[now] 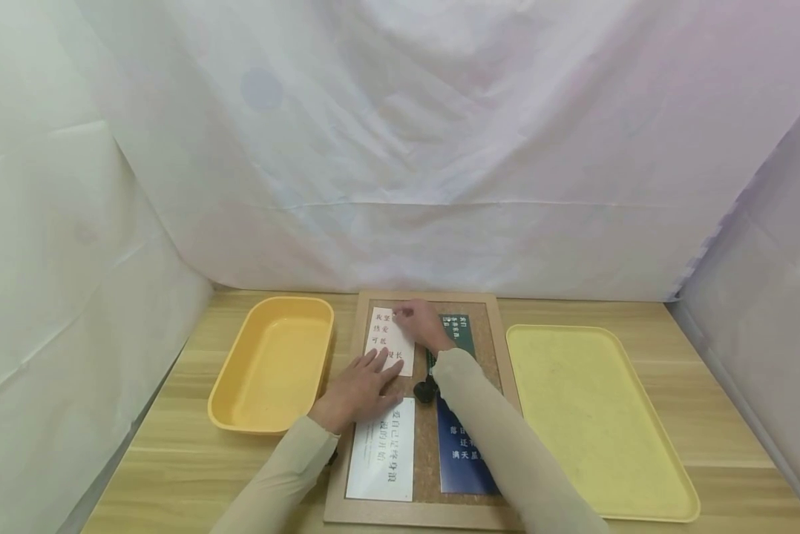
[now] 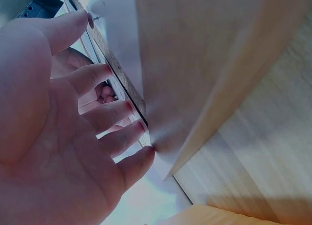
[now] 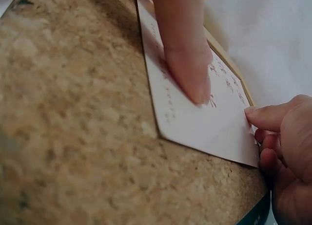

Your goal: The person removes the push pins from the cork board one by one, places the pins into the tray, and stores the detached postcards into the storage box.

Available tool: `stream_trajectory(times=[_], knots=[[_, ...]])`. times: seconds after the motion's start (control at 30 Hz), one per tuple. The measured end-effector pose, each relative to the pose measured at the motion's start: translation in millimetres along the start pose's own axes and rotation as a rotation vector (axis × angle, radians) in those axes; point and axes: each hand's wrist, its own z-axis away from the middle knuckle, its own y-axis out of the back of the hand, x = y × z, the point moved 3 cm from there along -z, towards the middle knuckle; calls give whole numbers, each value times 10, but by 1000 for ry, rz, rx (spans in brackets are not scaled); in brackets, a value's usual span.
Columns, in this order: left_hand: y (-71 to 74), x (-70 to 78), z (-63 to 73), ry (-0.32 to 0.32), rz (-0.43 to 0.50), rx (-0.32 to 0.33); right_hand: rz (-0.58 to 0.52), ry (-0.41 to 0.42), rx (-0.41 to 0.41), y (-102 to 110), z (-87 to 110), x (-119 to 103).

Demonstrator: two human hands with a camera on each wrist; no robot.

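A white card [image 1: 381, 337] with dark printed characters lies at the upper left of a wood-framed cork board [image 1: 427, 445]. My left hand [image 1: 360, 389] rests with spread fingers on the card's lower part. In the left wrist view its palm shows, the fingertips [image 2: 130, 107] along the board. At the card's upper right corner is my right hand [image 1: 424, 324]. In the right wrist view its thumb touches the card [image 3: 214, 125] near the edge, the other fingers curled beside it. Whether anything small is under the thumb is hidden.
Another white card [image 1: 380, 460] lies lower left on the board. A green card [image 1: 465, 340] and a dark blue card [image 1: 460, 471] lie at its right, partly behind my right arm. A yellow-orange bin [image 1: 276, 371] stands left, a flat yellow tray [image 1: 594, 423] right. White sheets surround the table.
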Motion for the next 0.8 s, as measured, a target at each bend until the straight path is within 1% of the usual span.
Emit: stream_trajectory(times=[0.3, 0.6, 0.8], knots=[[11, -5, 11, 11, 13, -5, -5, 8, 18, -24, -9, 5], [13, 4, 9, 19, 32, -5, -10, -34, 14, -24, -16, 15], [7, 9, 1, 29, 36, -8, -16, -28, 24, -22, -18, 10]])
